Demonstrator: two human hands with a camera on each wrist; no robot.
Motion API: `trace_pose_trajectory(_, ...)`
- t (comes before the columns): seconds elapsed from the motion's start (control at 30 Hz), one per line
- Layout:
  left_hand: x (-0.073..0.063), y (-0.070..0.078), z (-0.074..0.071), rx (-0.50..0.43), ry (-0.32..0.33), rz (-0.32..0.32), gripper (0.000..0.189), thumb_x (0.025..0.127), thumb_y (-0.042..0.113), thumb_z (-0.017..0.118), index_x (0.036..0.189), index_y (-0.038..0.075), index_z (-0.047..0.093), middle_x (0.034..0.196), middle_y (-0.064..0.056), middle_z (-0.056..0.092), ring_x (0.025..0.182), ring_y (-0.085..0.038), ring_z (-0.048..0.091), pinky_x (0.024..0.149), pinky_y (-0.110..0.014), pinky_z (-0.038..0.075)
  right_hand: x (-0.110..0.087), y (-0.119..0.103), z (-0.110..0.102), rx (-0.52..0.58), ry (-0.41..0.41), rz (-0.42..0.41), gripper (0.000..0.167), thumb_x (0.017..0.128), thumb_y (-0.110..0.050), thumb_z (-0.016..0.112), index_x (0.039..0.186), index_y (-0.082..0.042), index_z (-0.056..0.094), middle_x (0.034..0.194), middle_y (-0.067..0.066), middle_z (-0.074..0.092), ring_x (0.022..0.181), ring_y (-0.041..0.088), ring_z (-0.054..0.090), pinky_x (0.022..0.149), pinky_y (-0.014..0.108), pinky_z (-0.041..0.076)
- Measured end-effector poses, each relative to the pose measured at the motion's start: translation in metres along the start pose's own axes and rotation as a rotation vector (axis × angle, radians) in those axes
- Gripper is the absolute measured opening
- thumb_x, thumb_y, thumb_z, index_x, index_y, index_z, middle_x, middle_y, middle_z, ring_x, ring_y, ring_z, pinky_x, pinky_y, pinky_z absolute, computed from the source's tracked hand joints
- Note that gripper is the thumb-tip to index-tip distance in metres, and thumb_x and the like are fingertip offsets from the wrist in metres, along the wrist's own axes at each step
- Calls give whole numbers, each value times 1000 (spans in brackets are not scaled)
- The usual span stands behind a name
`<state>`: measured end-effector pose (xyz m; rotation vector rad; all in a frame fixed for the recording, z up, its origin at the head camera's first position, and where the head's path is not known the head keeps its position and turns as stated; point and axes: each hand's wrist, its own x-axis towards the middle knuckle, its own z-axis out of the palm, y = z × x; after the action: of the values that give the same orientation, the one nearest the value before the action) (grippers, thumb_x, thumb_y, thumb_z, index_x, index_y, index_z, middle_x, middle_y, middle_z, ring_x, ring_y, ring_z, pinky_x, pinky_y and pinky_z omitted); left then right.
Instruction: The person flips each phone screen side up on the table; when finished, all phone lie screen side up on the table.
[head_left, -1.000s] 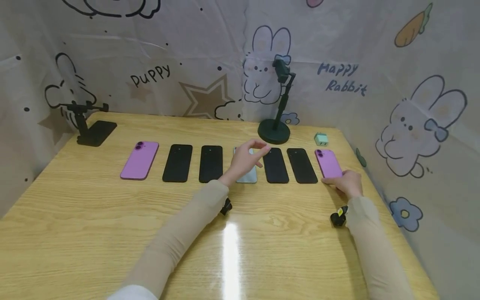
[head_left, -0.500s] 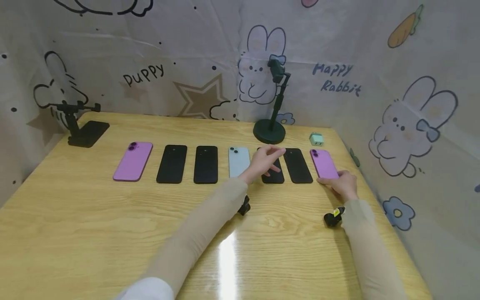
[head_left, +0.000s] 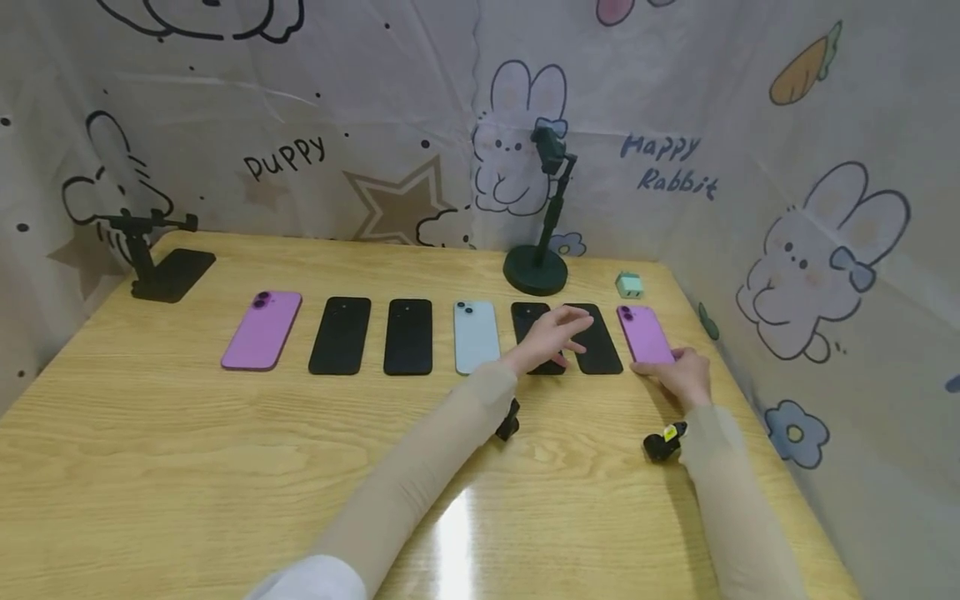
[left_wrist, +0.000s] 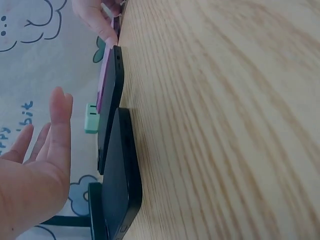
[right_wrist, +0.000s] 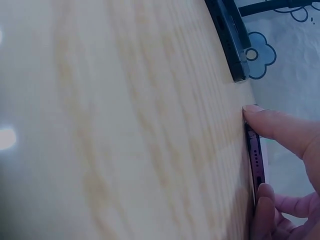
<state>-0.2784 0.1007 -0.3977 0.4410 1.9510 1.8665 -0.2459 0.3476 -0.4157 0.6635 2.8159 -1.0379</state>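
Several phones lie face down in a row on the wooden table. My right hand [head_left: 684, 377] grips the near end of the small purple phone [head_left: 645, 335] at the row's right. In the right wrist view, its thumb and fingers [right_wrist: 266, 192] hold opposite edges, and the phone rests on the table. My left hand [head_left: 551, 337] hovers, fingers apart and holding nothing, over the dark phone [head_left: 525, 314] right of the light blue phone [head_left: 476, 342]. Its fingertips reach over the black phone [head_left: 600, 346] beside the purple one; in the left wrist view, the hand [left_wrist: 37, 172] stands apart from both.
Farther left lie two black phones [head_left: 408, 337] and a larger purple phone [head_left: 262, 332]. A dark green stand [head_left: 536, 271] rises behind the row. A mint-green charger plug [head_left: 628, 285] sits back right, and a black phone holder [head_left: 161, 275] back left. Printed cloth hangs behind and beside the table.
My left hand has moved right, from over the light blue phone to over the dark phones. The right hand keeps its hold on the small purple phone. The head view has shifted slightly.
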Motion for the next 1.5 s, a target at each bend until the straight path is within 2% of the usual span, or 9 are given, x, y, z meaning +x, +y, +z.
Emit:
trace_pose_trajectory(0.3,9,2,18,14,-25,3,49,100,34,49,142,8,43,142,-11,49,120,-29,57,86,-40,54,5,5,2,-4,25,-31,93,75,-43,78,136,14,37,130,33,40,102,34,46,85,41,42)
trace_pose_trajectory(0.47,12,-3,31,26,-70,8,52,102,31,46,146,4,37,144,-14,48,124,-29,54,90,-35,53,4,5,2,-8,24,-24,91,76,-42,78,135,14,38,132,34,37,106,36,40,92,48,39)
trace_pose_trajectory(0.7,21,-4,43,15,-150,-68,59,102,31,44,149,0,28,147,-18,43,124,-32,53,95,-36,50,5,4,3,-27,18,-23,90,76,-42,77,133,14,38,132,35,36,108,39,40,94,52,37)
trace_pose_trajectory(0.97,33,0,52,-74,-156,-112,57,103,28,43,148,-4,28,150,-19,37,134,-33,43,105,-39,42,7,0,3,-29,30,-59,88,76,-41,77,132,16,39,130,36,36,108,40,39,94,53,37)
trace_pose_trajectory(1.17,41,-1,64,-121,-146,-152,54,102,26,46,144,-6,36,152,-18,35,139,-31,36,109,-38,37,3,5,5,-24,33,-70,86,76,-40,78,130,17,41,126,35,39,107,39,39,92,52,37)
trace_pose_trajectory(1.27,46,-2,72,-119,-120,-161,51,101,26,47,140,-6,42,149,-17,39,138,-29,38,109,-38,37,2,8,4,-25,41,-77,85,76,-40,77,129,17,42,124,34,40,106,39,39,92,52,37)
trace_pose_trajectory(1.33,48,-5,78,-84,-107,-161,46,101,26,47,130,-9,52,121,-14,60,114,-22,57,100,-32,44,1,9,3,-29,42,-77,85,77,-41,77,128,18,42,123,35,40,106,40,39,91,52,38)
trace_pose_trajectory(1.43,49,-8,85,-72,-107,-177,44,101,27,48,126,-8,55,120,-9,60,110,-15,56,99,-31,45,0,11,2,-34,42,-73,84,77,-39,77,128,17,43,123,34,42,107,40,39,91,52,37)
trace_pose_trajectory(1.5,49,-9,88,-76,-125,-181,42,101,25,47,125,-8,57,119,-11,60,108,-16,56,99,-31,43,0,11,3,-40,45,-76,83,76,-39,78,127,17,45,122,33,45,107,40,40,90,51,37)
